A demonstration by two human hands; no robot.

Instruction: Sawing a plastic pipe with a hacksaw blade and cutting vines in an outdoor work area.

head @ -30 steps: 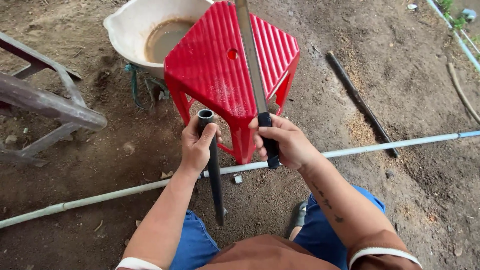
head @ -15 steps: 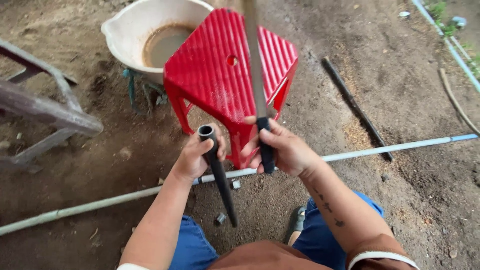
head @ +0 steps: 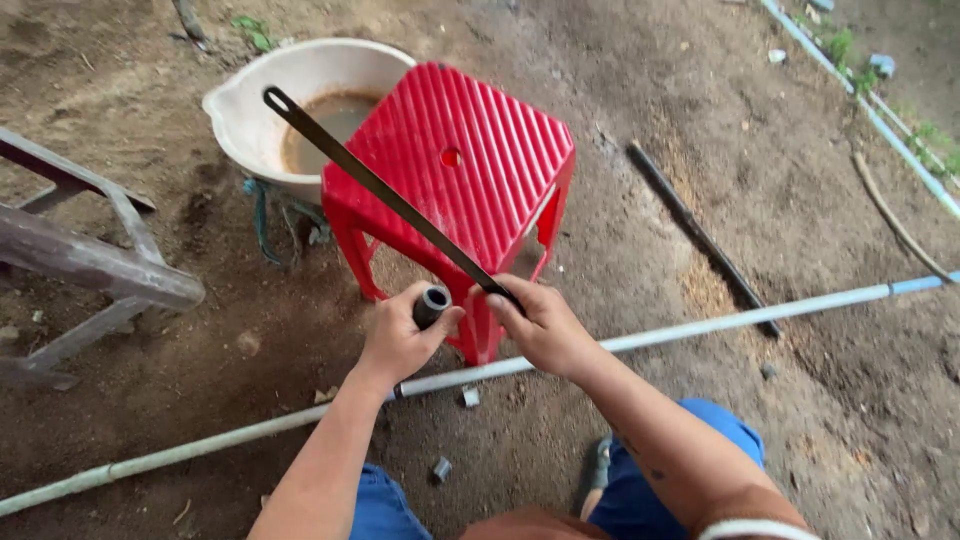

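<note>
Blade (head: 380, 190) now tilted up-left

A stool (head: 455, 190) is set on the ground (head: 760, 130), with a basin (head: 290, 100) behind its left corner. A frame (head: 90, 265) is placed at the left edge. A pipe (head: 700, 325) is laid across the ground before the stool, with a rod (head: 700, 235) to the right.

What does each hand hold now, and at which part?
The left hand grips a black pipe just below its open top end. The right hand holds a long dark blade by its handle end.
</note>
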